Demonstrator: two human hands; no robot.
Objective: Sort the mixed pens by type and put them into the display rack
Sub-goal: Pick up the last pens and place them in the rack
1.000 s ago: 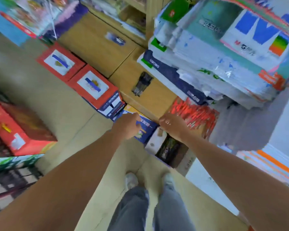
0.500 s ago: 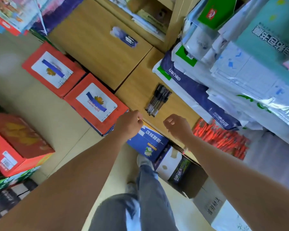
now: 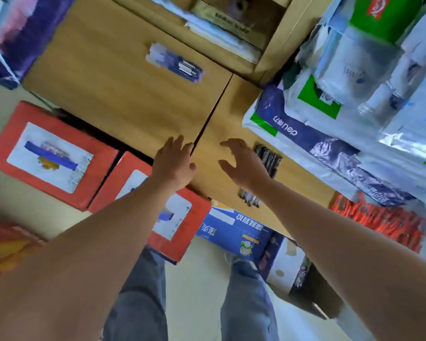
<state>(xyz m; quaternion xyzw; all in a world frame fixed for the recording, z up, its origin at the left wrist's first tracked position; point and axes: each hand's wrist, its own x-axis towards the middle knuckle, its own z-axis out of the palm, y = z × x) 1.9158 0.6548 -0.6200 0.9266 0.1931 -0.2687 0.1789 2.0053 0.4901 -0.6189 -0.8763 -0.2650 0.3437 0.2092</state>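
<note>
My left hand (image 3: 174,163) extended, fingers straight, my right hand (image 3: 244,163) extended, fingers spread and loosely curved, both empty

A: How is the light?
B: Bright and even, with white glare on the plastic-wrapped paper packs (image 3: 401,141) far right of the right hand (image 3: 244,163).
A: Any shadows?
B: A soft dark strip under the wooden counter (image 3: 123,94), lower left of the left hand (image 3: 175,163).
A: Sharp?
B: No. Motion blur smears the black pens (image 3: 268,156) beside the right hand and the blue packet (image 3: 175,62) above the left; lines bow toward the corners.
</note>
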